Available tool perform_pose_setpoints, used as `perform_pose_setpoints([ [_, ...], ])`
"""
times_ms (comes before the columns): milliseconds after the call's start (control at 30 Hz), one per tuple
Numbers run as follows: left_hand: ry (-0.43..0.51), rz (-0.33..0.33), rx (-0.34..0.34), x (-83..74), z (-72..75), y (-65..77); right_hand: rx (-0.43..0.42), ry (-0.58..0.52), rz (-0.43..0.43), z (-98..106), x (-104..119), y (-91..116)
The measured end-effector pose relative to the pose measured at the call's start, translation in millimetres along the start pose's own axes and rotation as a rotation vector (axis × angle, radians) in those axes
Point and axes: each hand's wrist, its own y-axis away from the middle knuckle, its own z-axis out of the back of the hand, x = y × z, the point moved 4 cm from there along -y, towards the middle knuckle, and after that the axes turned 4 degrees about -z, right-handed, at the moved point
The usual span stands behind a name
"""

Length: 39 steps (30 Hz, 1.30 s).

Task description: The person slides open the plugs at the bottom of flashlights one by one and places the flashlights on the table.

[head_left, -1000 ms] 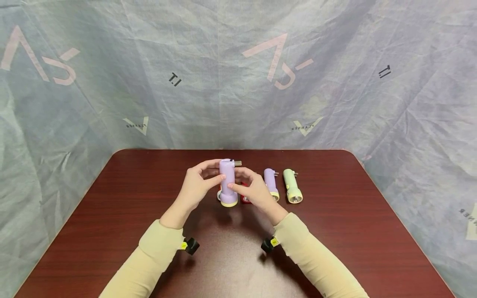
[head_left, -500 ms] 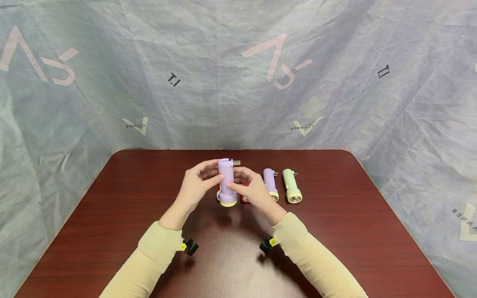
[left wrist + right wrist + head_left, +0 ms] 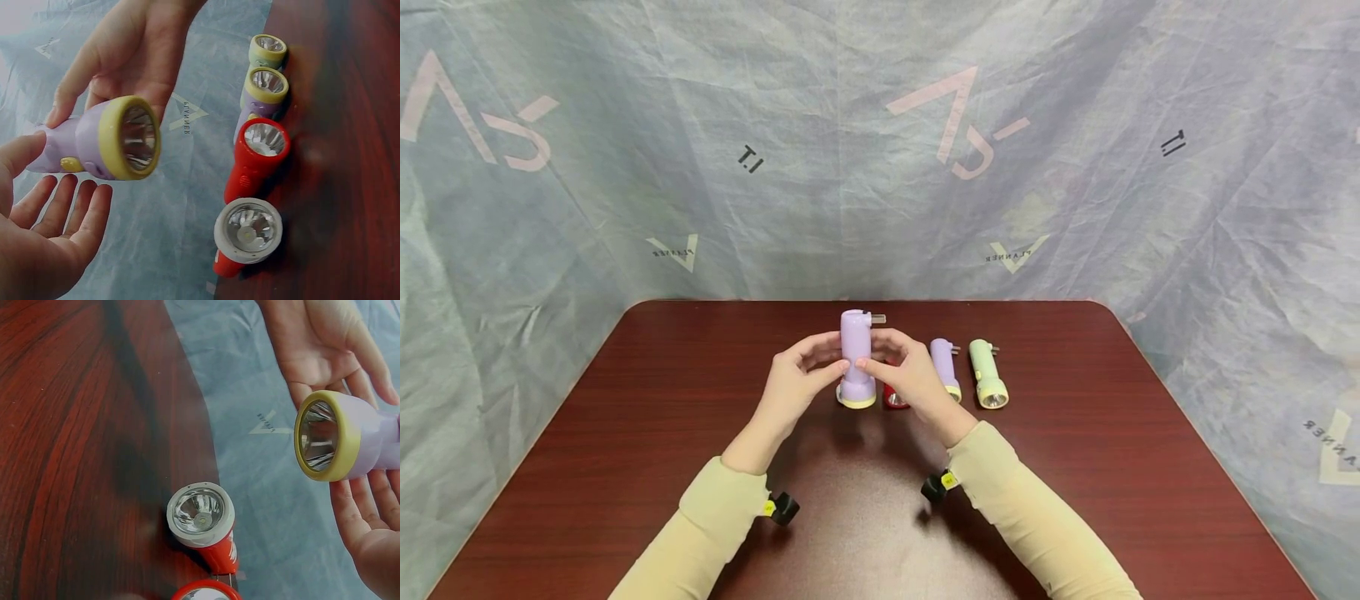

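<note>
A lilac flashlight (image 3: pixel 857 354) with a yellow rim is held up between both hands, its plug prongs (image 3: pixel 878 318) sticking out at the top right in the head view. My left hand (image 3: pixel 796 375) grips it from the left, thumb on the near side and fingers behind. From the right, my right hand (image 3: pixel 913 371) grips it the same way, the two thumbs close together. Its lens end (image 3: pixel 137 139) and yellow switch (image 3: pixel 72 164) show in the left wrist view. Fingertips behind the flashlight are partly hidden in the head view.
On the dark red table (image 3: pixel 700 400) lie a second lilac flashlight (image 3: pixel 943 362), a light green one (image 3: pixel 987 371), a red one (image 3: pixel 256 153) and a red one with a white head (image 3: pixel 248 231). The last is mostly hidden in the head view. Grey cloth (image 3: pixel 842 208) hangs behind the table.
The held flashlight has risen slightly, and its prongs sit higher. My left thumb lies lower along its body, nearly level with the right thumb. The other flashlights have stayed put.
</note>
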Motion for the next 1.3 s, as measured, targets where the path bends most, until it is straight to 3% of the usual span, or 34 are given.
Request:
perform_pose_setpoints([
  [333,-0.022,0.073,0.006,11.6,-5.5,8.1,0.010,-0.030,-0.035,-1.3,5.8,0.2],
  [633,-0.004,0.072,0.001,16.2,-5.7,9.6,-0.012,-0.036,-0.019,-4.9,28.1,10.9],
  [867,-0.016,0.080,-0.026,18.9,-3.1,9.0,0.003,-0.043,-0.032,-7.9,25.4,9.4],
  [1033,0.027,0.115,-0.047,20.3,0.3,7.6,0.024,-0.077,-0.017,-10.1,24.8,7.3],
  [1300,0.112,0.170,-0.069,18.5,8.3,4.2,0.079,-0.118,0.013,-13.9,-2.2,-4.4],
])
